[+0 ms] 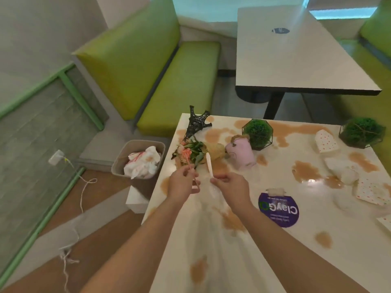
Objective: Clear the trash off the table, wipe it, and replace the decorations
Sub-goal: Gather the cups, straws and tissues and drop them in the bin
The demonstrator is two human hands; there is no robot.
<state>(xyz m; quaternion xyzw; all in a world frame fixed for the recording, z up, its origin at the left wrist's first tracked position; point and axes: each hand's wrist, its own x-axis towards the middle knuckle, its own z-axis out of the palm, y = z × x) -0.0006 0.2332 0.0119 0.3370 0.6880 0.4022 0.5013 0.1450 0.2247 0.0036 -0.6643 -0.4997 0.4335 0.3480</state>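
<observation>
My left hand (183, 182) pinches a thin pink straw (191, 173) over the desk's (264, 250) left edge. My right hand (231, 188) pinches a white plastic knife (209, 166), blade pointing away. Brown spills (304, 170) stain the desk. Dotted napkins (325, 141) lie right. The bin (138, 159), holding crumpled paper, stands left of the desk.

we look down into a dining booth: a green padded bench (169, 81) runs along a pale wall (42, 28), a second white table (296, 56) stands on a dark leg behind it, and another green seat (378, 28) edges in at far right. brown floor (95, 225) meets a green-framed grey panel (42, 127); cool blue light falls from a window (211, 7) above.
</observation>
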